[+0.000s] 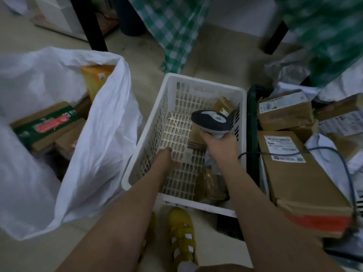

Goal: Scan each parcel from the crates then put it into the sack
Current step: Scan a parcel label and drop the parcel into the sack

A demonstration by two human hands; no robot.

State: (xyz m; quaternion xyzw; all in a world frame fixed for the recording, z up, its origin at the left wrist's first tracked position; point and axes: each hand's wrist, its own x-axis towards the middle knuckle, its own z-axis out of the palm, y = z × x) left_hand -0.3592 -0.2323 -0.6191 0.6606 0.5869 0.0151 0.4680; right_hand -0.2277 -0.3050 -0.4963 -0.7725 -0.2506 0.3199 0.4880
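Fingers of right hand (220,146) clenched around scanner (213,122); left hand (167,160) low in white crate (204,83), its grasp unclear.

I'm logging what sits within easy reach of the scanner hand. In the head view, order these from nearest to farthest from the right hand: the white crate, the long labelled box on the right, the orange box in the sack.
From the right hand:
1. White crate: the hand is over it.
2. Long labelled box: to the right, beyond the crate wall.
3. Orange box: far left, inside the white sack.
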